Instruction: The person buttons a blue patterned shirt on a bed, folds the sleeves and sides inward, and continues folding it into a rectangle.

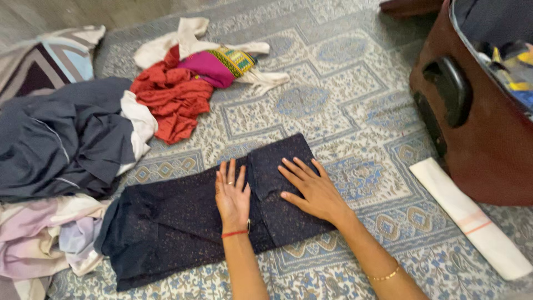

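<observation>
A dark navy speckled garment [177,219] lies flat on the patterned bedsheet [355,116], its right end folded over. My left hand [232,194] rests palm down on it, fingers spread, just left of the fold's edge. My right hand [311,186] presses flat on the folded part, fingers apart. Neither hand grips anything. A red thread band circles my left wrist and a thin gold bangle my right.
A heap of dark grey and white clothes [66,139] lies at left, pale lilac cloth [39,239] below it. Red cloth [172,100] and a magenta piece [216,66] sit behind. A maroon suitcase [477,133] stands open at right, a folded white cloth [472,216] beside it.
</observation>
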